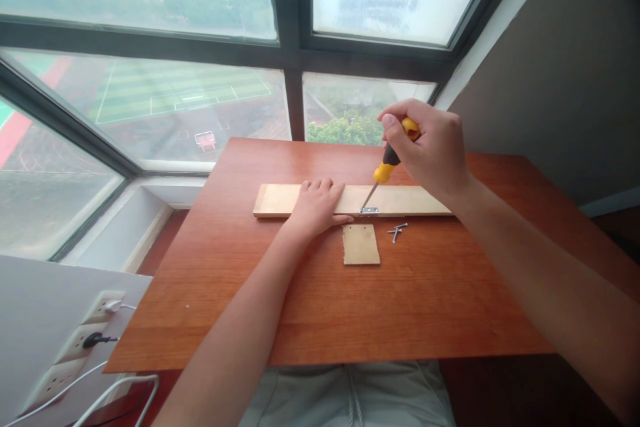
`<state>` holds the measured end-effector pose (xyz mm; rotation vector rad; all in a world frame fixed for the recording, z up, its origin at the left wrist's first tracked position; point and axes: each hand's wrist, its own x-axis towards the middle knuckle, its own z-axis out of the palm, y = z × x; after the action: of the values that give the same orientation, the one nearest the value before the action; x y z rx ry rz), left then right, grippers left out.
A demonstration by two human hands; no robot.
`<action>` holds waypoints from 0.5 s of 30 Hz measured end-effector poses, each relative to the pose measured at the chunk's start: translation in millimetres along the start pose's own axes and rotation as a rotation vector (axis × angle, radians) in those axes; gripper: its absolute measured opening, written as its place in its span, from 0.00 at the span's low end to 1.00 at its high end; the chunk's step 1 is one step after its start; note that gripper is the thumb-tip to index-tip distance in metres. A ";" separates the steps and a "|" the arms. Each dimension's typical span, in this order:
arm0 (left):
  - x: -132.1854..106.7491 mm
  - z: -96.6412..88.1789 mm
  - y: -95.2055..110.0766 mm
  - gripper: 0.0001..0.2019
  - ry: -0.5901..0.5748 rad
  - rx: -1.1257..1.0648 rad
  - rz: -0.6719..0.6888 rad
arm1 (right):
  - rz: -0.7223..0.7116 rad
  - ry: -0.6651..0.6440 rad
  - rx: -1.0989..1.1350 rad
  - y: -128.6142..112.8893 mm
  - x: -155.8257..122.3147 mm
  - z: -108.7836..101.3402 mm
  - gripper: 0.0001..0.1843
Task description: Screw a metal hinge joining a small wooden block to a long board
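A long pale wooden board (407, 200) lies across the table. My left hand (317, 205) grips it left of its middle, with the fingers over the top to the far edge and the thumb along the near edge. My right hand (433, 143) is closed around the yellow and black handle of a screwdriver (385, 168), which slants down to the left. Its tip meets a small metal hinge (369, 210) at the board's near edge; whether a screw sits under it is too small to tell. A small thin wooden piece (361, 245) with two holes lies in front.
Several loose screws (397, 231) lie right of the small piece. The reddish-brown table (430, 307) stands against large windows (185, 100). Wall sockets (77, 342) with plugs and white cables are at the lower left; a grey wall (560, 80) rises on the right.
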<state>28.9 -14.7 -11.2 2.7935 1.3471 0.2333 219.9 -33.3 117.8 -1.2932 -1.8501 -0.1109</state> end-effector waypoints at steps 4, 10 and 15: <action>-0.2 -0.3 0.4 0.35 0.002 0.010 -0.001 | -0.016 -0.009 -0.110 -2.6 0.5 -2.4 0.06; -0.1 0.1 0.6 0.36 0.002 0.022 -0.002 | -0.001 -0.178 -0.295 -9.9 -0.6 -10.4 0.20; -0.5 1.1 0.1 0.36 0.015 0.035 0.004 | 0.018 -0.272 -0.513 -18.9 1.5 -18.0 0.21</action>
<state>28.8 -15.1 -12.3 2.8288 1.3613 0.2342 215.1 -50.1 137.3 -1.7425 -2.1231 -0.4425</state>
